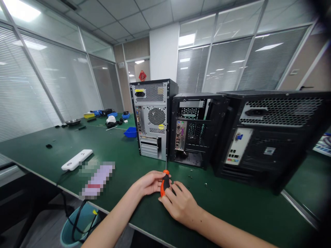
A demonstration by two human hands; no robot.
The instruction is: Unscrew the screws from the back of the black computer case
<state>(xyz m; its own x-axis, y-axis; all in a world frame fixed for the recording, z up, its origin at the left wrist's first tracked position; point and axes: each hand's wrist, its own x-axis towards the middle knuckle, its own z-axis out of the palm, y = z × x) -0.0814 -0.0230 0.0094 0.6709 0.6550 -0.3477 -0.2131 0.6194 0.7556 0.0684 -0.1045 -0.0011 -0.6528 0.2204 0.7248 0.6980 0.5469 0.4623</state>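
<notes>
My right hand (179, 204) is closed round the back of a screwdriver (167, 182) handle; my left hand (151, 182) grips its front end. Green table (108, 141) underneath. Cases, backs facing me: black tower (269, 141) right, silver-backed tower (153, 119) left, open-framed case (196, 132) between. Screwdriver shaft points at silver-backed tower's lower right corner; tip contact unclear. Tiny loose bits (206, 184) right of my hands.

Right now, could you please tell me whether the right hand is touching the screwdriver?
Touching: the head view shows the right hand with its fingers against the near end of the orange-and-black screwdriver.
</notes>
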